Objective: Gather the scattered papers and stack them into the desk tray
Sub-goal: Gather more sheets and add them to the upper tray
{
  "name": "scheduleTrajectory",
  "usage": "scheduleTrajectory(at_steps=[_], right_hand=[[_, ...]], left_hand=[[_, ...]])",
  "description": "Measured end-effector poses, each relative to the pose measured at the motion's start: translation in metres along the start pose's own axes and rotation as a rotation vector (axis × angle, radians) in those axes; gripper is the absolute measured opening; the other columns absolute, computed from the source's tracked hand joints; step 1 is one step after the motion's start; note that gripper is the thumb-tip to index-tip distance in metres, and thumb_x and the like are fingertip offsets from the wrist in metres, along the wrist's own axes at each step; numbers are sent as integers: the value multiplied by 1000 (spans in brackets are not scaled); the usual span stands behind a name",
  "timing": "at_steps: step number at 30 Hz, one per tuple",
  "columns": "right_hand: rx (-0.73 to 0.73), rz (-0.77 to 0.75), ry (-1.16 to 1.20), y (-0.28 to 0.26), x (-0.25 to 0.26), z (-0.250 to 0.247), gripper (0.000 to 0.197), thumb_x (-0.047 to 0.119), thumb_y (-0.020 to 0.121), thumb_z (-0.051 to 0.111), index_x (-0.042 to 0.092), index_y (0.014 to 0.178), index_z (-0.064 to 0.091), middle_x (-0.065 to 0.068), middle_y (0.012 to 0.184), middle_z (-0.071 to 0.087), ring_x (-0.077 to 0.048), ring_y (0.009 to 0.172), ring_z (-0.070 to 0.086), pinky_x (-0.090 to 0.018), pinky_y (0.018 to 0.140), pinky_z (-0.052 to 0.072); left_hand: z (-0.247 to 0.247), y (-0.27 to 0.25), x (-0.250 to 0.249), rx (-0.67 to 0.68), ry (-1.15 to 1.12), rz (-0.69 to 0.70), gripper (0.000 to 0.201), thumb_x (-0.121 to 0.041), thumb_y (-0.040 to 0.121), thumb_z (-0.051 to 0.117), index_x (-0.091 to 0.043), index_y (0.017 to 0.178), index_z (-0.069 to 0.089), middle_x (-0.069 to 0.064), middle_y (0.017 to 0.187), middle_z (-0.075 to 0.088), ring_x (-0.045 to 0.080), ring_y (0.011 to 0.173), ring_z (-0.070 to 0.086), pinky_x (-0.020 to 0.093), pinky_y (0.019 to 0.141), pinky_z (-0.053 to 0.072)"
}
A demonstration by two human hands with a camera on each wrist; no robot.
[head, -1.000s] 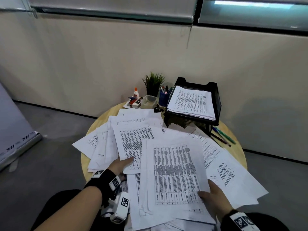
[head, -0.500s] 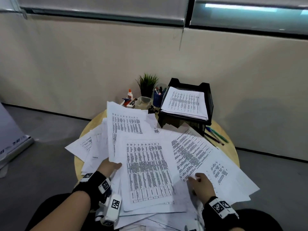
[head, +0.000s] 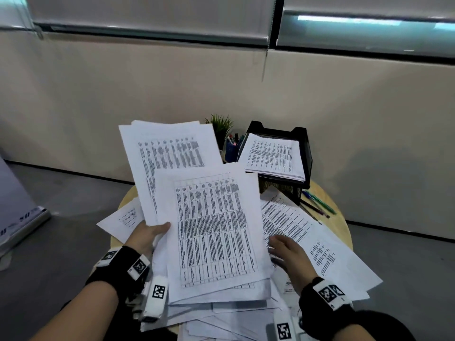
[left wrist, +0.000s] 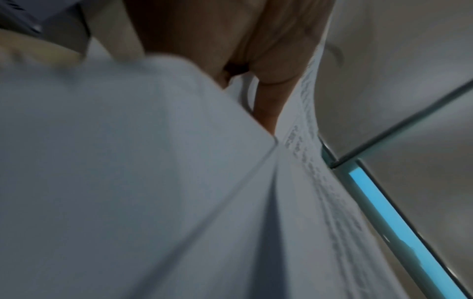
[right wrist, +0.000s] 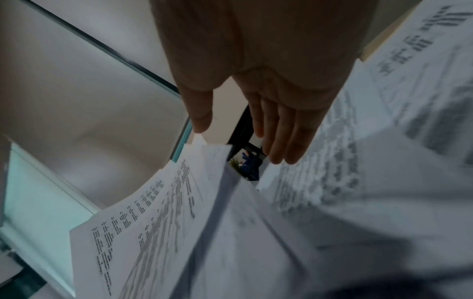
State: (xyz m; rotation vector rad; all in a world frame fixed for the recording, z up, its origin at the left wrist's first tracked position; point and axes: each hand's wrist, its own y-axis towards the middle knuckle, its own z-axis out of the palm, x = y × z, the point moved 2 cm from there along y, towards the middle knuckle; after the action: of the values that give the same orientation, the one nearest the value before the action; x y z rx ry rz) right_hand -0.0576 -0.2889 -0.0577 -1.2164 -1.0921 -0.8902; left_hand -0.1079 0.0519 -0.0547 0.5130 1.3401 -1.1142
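Two hands work low in the head view. At lower left, the left hand (head: 147, 236) pinches a lifted sheaf of papers (head: 211, 232) by its left edge, thumb on top; two printed pages of it show faces, one fanned up behind the other toward the frame's centre, and how many lie beneath cannot be counted. At lower right, the right hand (head: 288, 252) holds nothing, its fingers straight and spread just beside the sheaf's right edge; the right wrist view shows the same flat, loose fingers (right wrist: 281, 131) over print.

Under and around both hands, loose sheets (head: 310, 242) lie overlapped across the round wooden table (head: 341, 222), too many and too layered to number. One more sheet (head: 123, 219) pokes out at middle left.

Beyond, right of centre, the black mesh desk tray (head: 304, 153) holds one neat stack of pages (head: 272, 156). Beside its right foot lie at least three pens (head: 317, 203). Left of the tray stand one blue pen cup (head: 231, 151) and one small green plant (head: 220, 124), both partly hidden by the raised sheaf.
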Motion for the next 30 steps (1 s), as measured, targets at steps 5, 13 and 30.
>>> scheduleTrajectory(at_steps=[5,13,30], right_hand=[[162,-77,83,7,39,7,55,35,72,78,11,119,60,-4,106,72,-20,97,68,-30,81,51],[190,-139,309,22,96,5,32,-12,82,59,-2,113,58,-13,87,73,-19,72,70,-23,63,57],[17,-298,196,17,84,12,51,23,60,88,10,105,66,-3,98,75,-23,100,69,-37,90,51]], left_hand=[[30,-16,-22,147,63,5,31,6,87,55,3,118,57,20,109,65,32,94,65,41,77,57],[71,-25,-51,278,115,154,38,3,65,77,-5,99,64,3,88,75,24,87,69,45,98,47],[109,-28,-54,272,130,274,65,-37,41,88,-16,99,67,0,98,74,13,100,67,42,104,42]])
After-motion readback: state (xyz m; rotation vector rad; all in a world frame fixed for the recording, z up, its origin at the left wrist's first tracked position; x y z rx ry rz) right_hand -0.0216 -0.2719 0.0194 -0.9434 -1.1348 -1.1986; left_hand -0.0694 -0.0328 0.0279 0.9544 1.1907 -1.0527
